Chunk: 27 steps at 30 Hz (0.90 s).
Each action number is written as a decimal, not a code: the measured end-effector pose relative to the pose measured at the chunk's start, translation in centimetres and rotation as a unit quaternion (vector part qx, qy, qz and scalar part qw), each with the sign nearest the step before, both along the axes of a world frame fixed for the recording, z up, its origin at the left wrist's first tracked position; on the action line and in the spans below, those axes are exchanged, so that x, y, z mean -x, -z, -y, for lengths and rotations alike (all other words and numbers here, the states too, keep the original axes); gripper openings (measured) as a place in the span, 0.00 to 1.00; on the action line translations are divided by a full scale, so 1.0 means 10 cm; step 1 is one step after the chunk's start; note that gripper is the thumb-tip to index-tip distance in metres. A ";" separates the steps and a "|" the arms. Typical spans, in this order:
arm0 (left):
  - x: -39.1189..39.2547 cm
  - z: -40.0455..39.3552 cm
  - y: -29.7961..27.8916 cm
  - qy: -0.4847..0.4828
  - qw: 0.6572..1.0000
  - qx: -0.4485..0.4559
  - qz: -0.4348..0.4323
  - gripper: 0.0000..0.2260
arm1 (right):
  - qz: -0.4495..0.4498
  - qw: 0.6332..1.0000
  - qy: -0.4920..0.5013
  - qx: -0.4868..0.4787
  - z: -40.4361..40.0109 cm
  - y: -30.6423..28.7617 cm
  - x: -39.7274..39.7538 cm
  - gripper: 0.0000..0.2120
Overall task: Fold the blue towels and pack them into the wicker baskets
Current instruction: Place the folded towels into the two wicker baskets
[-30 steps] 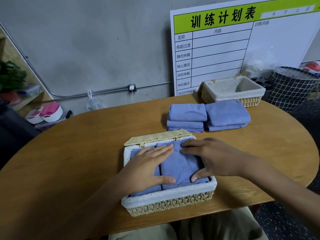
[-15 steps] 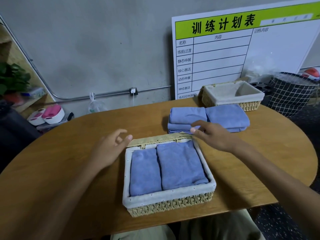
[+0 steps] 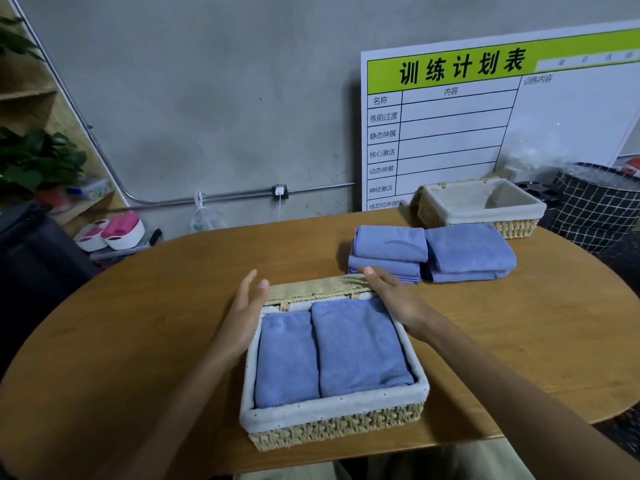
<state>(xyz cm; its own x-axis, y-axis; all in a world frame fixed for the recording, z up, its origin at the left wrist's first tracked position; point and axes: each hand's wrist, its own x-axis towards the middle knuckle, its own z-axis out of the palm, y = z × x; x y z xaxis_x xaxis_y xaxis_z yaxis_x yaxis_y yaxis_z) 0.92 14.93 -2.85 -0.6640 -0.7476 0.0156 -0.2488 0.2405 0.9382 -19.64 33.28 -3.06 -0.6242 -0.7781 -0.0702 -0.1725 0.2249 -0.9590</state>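
Note:
A wicker basket with a white liner sits at the table's near edge, holding two folded blue towels side by side. Its woven lid lies flat behind the far rim. My left hand is at the basket's far left corner, fingers straight and apart. My right hand is at the far right corner, its fingertips on the lid's right end. Two stacks of folded blue towels lie beyond. A second lined wicker basket, with nothing in it, stands at the far right.
The oval wooden table drops off near the basket's front. A white board with a green header leans on the grey wall. A black checked bin stands off the table's right. Shelves and plants are at left.
Both hands have lifted off the towels in the basket and moved to its far corners, by the lid. The view has tilted up slightly.

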 end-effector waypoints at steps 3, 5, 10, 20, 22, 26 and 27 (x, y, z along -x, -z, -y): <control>-0.06 0.02 0.02 -0.002 1.000 -0.002 0.002 0.34 | 0.001 1.000 -0.004 0.006 0.05 0.02 -0.03 0.21; -0.08 0.04 0.03 0.000 1.000 -0.006 -0.001 0.34 | 0.004 1.000 -0.009 0.005 0.07 0.03 -0.03 0.22; -0.11 0.14 0.02 -0.001 1.000 0.009 0.017 0.32 | 0.010 1.000 -0.009 0.007 0.20 0.04 -0.05 0.21; -0.07 0.89 -0.14 -0.064 0.997 0.031 0.042 0.26 | 0.049 0.999 -0.012 0.019 1.04 -0.13 -0.14 0.22; -0.07 1.01 -0.14 -0.093 0.995 0.005 0.031 0.26 | 0.044 0.999 -0.003 0.019 1.12 -0.14 -0.13 0.23; -0.41 0.79 0.02 -0.131 0.990 -0.047 -0.022 0.26 | -0.009 0.998 0.022 0.055 0.80 -0.05 -0.28 0.21; -0.52 0.64 0.07 -0.137 0.989 -0.049 -0.033 0.26 | -0.007 0.997 0.025 0.074 0.67 0.00 -0.35 0.21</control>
